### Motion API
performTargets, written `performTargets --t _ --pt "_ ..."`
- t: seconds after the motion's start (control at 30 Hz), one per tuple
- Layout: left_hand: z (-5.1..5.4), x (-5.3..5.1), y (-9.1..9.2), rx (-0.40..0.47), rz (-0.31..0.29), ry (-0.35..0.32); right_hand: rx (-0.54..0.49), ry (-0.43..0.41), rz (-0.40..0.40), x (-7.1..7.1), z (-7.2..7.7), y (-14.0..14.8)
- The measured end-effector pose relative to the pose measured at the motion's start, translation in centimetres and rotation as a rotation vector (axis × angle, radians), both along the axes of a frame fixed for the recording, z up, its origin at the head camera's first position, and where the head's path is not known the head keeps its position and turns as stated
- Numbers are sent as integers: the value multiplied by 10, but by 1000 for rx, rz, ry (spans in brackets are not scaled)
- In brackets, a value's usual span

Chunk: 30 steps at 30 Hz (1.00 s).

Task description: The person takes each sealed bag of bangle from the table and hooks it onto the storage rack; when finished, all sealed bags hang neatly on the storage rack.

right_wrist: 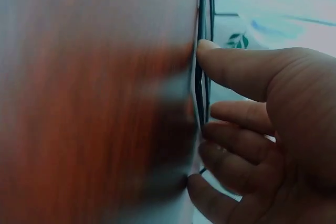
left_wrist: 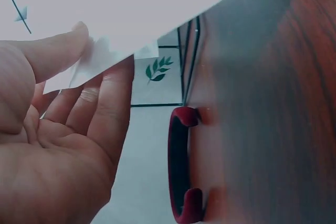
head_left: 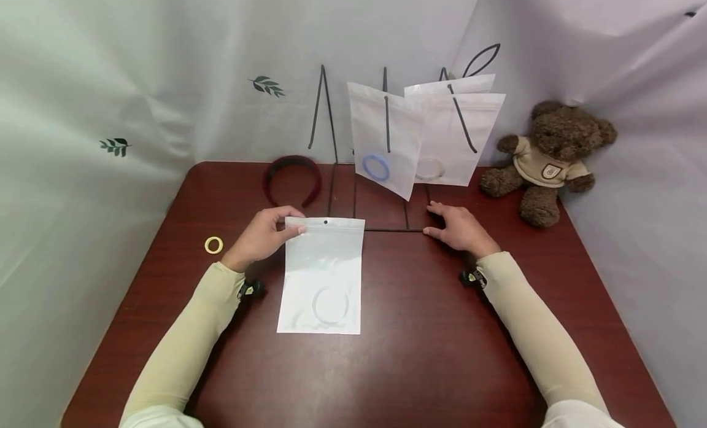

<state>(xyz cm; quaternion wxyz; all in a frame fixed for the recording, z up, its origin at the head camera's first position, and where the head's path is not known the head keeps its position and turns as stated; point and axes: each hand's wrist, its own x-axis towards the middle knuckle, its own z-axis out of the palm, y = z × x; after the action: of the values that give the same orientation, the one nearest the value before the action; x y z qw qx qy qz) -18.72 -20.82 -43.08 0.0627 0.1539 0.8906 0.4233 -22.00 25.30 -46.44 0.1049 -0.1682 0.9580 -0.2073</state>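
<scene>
My left hand (head_left: 267, 236) pinches the top left corner of a white zip bag (head_left: 323, 262) between thumb and fingers. A pale bangle (head_left: 330, 305) shows through the bag's lower part. In the left wrist view the bag (left_wrist: 121, 9) covers part of the fingers. My right hand (head_left: 457, 226) rests at the front right corner of a black wire rack (head_left: 386, 229). Its thumb and fingertips touch or lie close to the base wire, spread apart. From the rack hang a bag (head_left: 381, 127) with a blue bangle (head_left: 376, 168) and overlapping bags (head_left: 469, 127) with a beige bangle (head_left: 429, 168).
A dark red headband (head_left: 316, 188) lies left of the rack, and a small yellow ring (head_left: 213, 245) lies beyond my left wrist. A brown teddy bear (head_left: 552, 151) sits at the back right. Pale curtains (head_left: 182, 66) surround the reddish-brown table (head_left: 431, 330).
</scene>
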Motion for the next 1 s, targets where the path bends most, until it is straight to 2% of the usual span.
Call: performTargets --t 0.17,0.5,0.73,1.0 --pt "9 4 -1 78 24 10 9 10 0 2 0 -1" --pt "25 11 -7 233 26 21 4 -4 -27 2 -1 -3" --pt "44 14 -8 333 28 86 0 5 -31 2 0 -2" --pt "59 11 -7 344 41 176 1 10 -38 2 1 -3"
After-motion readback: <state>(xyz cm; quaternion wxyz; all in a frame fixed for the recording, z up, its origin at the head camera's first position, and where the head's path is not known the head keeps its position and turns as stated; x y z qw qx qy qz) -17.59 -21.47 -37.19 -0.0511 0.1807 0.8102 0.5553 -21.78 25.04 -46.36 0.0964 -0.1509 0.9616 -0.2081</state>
